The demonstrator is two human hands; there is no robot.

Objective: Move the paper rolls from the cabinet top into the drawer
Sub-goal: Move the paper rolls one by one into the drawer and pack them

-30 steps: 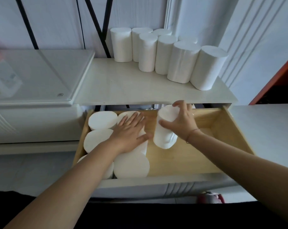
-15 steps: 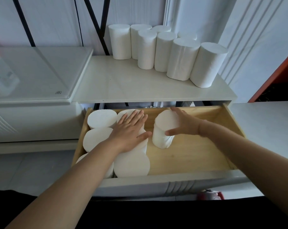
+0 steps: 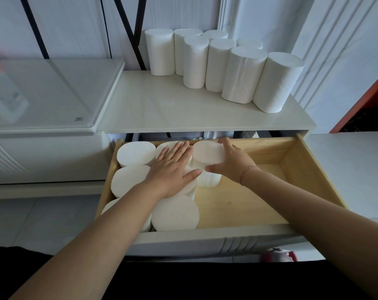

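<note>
Grip of right hand (image 3: 232, 164) clamped round upright white paper roll (image 3: 207, 153) inside wooden drawer (image 3: 302, 169); left hand (image 3: 173, 167) flat on neighbouring rolls (image 3: 131, 154).

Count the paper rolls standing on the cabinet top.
8 paper rolls, upright on the cabinet top: five in a diagonal front row, three partly hidden behind. Others may be fully hidden.

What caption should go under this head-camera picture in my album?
Right hand sets a roll in the drawer beside packed rolls under the flat left hand; more rolls wait on the cabinet top.
</note>
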